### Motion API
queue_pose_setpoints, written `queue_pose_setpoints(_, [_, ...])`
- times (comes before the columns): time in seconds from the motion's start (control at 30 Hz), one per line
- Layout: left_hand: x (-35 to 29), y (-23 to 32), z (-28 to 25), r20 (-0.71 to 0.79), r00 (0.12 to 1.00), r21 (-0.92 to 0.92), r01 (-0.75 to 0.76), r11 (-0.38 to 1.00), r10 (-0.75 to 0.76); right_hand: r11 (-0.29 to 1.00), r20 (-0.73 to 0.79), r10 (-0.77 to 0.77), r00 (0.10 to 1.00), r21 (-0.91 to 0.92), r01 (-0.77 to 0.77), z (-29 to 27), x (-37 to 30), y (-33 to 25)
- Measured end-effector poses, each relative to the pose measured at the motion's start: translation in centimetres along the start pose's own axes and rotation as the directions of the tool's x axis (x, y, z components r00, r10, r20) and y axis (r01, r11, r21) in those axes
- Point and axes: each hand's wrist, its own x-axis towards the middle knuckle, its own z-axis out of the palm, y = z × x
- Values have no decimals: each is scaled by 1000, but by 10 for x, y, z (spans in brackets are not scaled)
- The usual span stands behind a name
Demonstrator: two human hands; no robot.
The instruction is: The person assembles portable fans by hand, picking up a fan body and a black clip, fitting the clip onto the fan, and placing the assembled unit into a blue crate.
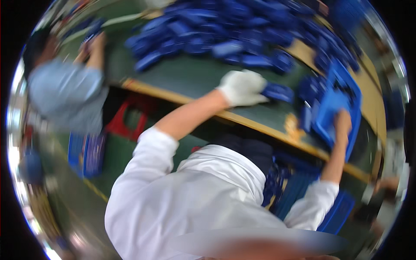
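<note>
My left hand [242, 88], in a white glove, is closed on the end of a dark blue plastic part [278, 92] above the green tabletop [173, 80]. My bare right hand [342, 122] reaches into a light blue plastic bin [324, 113] at the right; its fingers are too blurred to read. Small black pieces [345, 89] lie farther up in that bin. Between the bin and my left hand stand more dark blue parts [308, 102], and pale orange pieces [293, 128] lie near the table's front edge.
A large heap of blue parts [208, 32] covers the table's far side. At the left, a co-worker [65, 91] holds a dark part. A red stool [128, 121] and a blue crate [86, 154] stand below. Another person's hand [388, 184] shows at far right.
</note>
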Motion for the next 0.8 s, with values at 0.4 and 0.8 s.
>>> queue_pose_setpoints(0.4, [-33,-14,10,-136,827,-876,157,457,-546,273,-454,345,821,886,375,-62,-109,-141])
queue_pose_setpoints(0.8, [-61,30,20,-190,897,-977,-132,169,-400,-630,-181,-15,983,766,131,-81,-216,-265])
